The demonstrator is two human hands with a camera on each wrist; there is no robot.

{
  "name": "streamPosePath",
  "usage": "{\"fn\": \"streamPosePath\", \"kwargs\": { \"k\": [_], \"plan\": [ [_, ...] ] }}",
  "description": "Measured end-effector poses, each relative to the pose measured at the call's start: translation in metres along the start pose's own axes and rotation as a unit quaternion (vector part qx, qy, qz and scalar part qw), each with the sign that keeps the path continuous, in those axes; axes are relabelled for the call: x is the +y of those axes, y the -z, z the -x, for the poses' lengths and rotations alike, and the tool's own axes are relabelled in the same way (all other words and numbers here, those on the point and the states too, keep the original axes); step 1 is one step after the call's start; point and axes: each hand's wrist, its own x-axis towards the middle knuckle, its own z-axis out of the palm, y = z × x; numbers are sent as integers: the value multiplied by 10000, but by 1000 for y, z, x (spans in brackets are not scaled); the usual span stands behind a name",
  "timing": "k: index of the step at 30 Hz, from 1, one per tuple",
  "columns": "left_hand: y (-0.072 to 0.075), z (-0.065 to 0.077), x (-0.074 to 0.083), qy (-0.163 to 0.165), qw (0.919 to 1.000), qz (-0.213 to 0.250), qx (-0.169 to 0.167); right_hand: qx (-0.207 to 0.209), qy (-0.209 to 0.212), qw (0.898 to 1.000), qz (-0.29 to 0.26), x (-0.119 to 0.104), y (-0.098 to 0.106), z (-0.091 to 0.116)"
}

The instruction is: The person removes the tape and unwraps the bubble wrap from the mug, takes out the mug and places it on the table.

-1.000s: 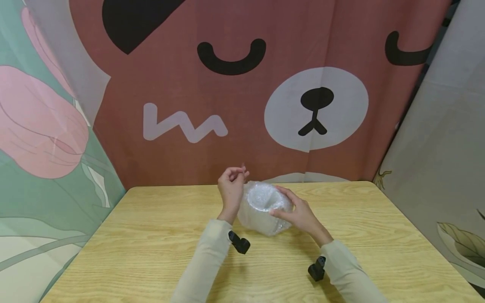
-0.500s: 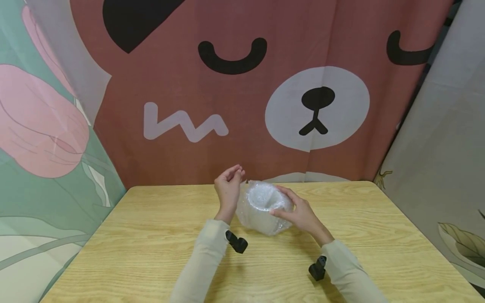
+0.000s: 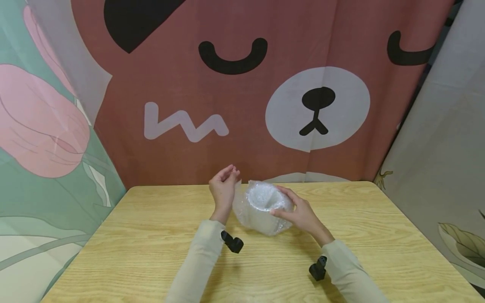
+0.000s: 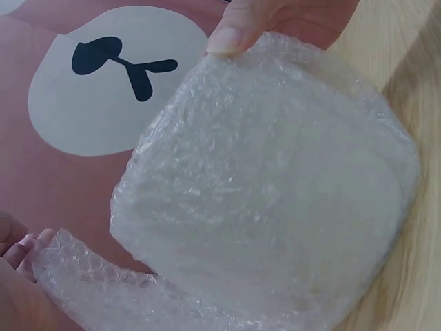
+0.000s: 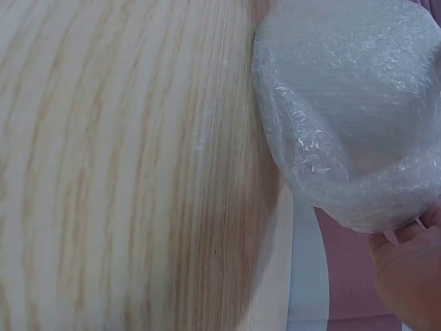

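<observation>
A roundish bundle of bubble wrap [image 3: 261,221] is held tilted at the far middle of the table [image 3: 159,240]. Whatever lies inside it is hidden by the cloudy layers. My right hand [image 3: 301,214] grips the bundle's right side, its thumb [image 4: 231,38] pressed on the edge in the left wrist view. At the left, my left hand [image 3: 223,191] pinches the loose end of the wrap [image 4: 96,283], which stretches out from the bundle. Folded wrap around a hollow end [image 5: 365,138] shows in the right wrist view.
Behind the table's far edge hangs a curtain [image 3: 170,160] with a bear face. A flowered curtain [image 3: 38,198] is on the left and a grey one [image 3: 435,147] on the right. Small black cameras [image 3: 233,242] sit at both wrists.
My left hand has moved left, drawing the loose end of the bubble wrap away from the bundle. The right hand keeps its grip in nearly the same place.
</observation>
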Motion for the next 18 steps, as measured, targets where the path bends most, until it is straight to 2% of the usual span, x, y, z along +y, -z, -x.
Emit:
{"fn": "streamPosePath", "kwargs": {
  "k": [11, 18],
  "plan": [
    [10, -2, 2, -47, 9999, -159, -3, 31, 56, 10000, -1, 1, 0, 0],
    [19, -3, -2, 200, 9994, 61, -262, 21, 53, 10000, 81, 0, 1, 0]
  ]
}}
